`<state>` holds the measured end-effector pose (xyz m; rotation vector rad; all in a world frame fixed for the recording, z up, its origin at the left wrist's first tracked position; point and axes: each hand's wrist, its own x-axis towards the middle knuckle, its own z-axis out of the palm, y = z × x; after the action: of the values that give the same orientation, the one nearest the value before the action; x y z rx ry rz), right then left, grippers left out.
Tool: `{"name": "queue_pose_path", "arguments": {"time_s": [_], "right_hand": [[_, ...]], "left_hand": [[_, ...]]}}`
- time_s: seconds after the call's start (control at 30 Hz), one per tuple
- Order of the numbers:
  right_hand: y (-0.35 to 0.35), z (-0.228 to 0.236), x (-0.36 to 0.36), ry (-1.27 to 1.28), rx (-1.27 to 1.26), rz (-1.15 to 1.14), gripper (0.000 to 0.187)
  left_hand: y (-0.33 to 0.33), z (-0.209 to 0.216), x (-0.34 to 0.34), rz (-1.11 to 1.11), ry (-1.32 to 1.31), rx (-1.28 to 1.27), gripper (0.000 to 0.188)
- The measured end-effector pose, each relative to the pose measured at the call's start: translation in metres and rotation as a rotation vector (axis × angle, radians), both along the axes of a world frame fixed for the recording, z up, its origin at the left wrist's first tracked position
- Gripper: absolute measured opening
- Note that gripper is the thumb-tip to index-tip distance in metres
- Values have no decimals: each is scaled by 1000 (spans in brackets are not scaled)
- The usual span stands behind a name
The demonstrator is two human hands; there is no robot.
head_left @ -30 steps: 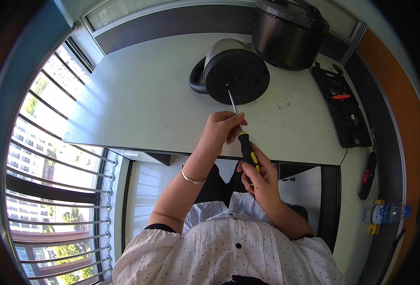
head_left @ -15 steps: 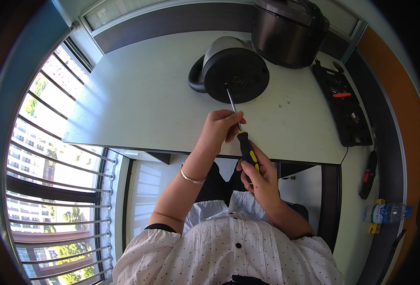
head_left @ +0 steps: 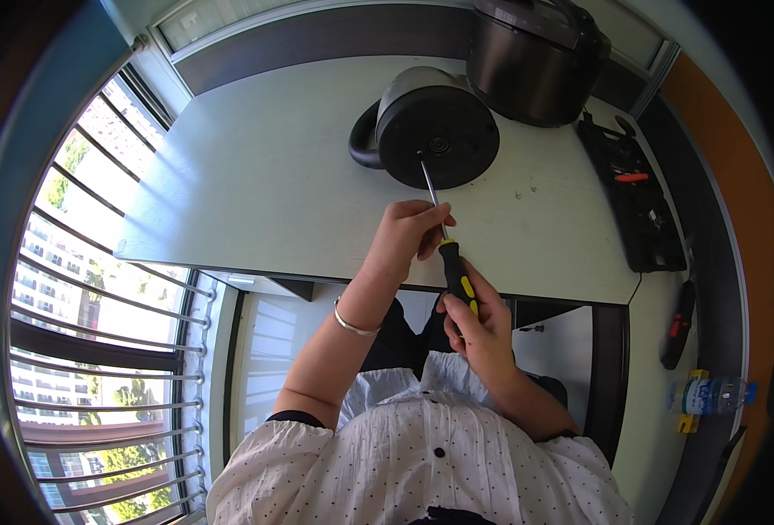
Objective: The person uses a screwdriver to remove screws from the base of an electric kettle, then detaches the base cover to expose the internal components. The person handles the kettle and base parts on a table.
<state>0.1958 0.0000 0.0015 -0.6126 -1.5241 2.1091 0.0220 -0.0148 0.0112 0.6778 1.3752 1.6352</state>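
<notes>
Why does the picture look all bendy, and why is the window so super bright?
Head view: the wide fisheye lens bends straight lines, so the table's back edge curves; head view: daylight through the window washes parts of it out to white; head view: the screwdriver looks fairly sharp, but fine details on the kettle's black base are hard to see.

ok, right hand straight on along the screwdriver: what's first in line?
Likely the left hand, whose fingers hold the screwdriver shaft just ahead of the handle. Beyond that comes the kettle's dark base, though depth is hard to judge.
</notes>
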Motion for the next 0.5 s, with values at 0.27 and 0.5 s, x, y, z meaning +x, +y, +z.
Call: {"name": "queue_pose_path", "arguments": {"time_s": [0.27, 0.5], "right_hand": [[1, -21, -9, -153, 1163, -279, 61], [4, -9, -10, 195, 57, -10, 58]], "left_hand": [[3, -3, -1, 76, 58, -27, 31], [-1, -3, -11, 81, 33, -4, 35]]}}
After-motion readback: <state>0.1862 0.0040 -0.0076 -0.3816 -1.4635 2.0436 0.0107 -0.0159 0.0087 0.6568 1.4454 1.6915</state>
